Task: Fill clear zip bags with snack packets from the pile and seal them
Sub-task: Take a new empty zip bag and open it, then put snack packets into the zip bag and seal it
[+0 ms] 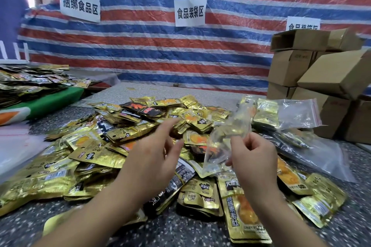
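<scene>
Head view: clear zip bag (224,142) is held up above the middle of the pile, tilted, its upper end toward the far right, lower end toward the person. Bag is blurred; gold packets show through the film, and I cannot tell whether any packet is inside it. Right hand (255,158) grips the bag's near edge, thumb and curled fingers pinching the plastic. Left hand (154,152) hovers just left of the bag, fingers straight and spread, thumb out, holding nothing; fingertips point toward the far side of the pile and do not touch the bag.

Pile of snack packets (112,146) lies under both hands on the speckled table (200,232): mostly gold foil, some black ones mixed in, overlapping loosely. One large gold packet with bold characters (241,212) lies at the near edge, beside the right forearm.

Right of the pile, a filled zip bag (285,114) with a red seal strip lies on its side, gold packets visible inside. More clear bags (321,156) lie flat on the table near it. Stacked cardboard boxes (313,78) stand at the far right. Far left, a second heap of packets (30,84) sits on a green surface (52,102). Striped red, blue and white tarp (180,50) forms the back wall, with paper signs (189,12) stuck on it.
</scene>
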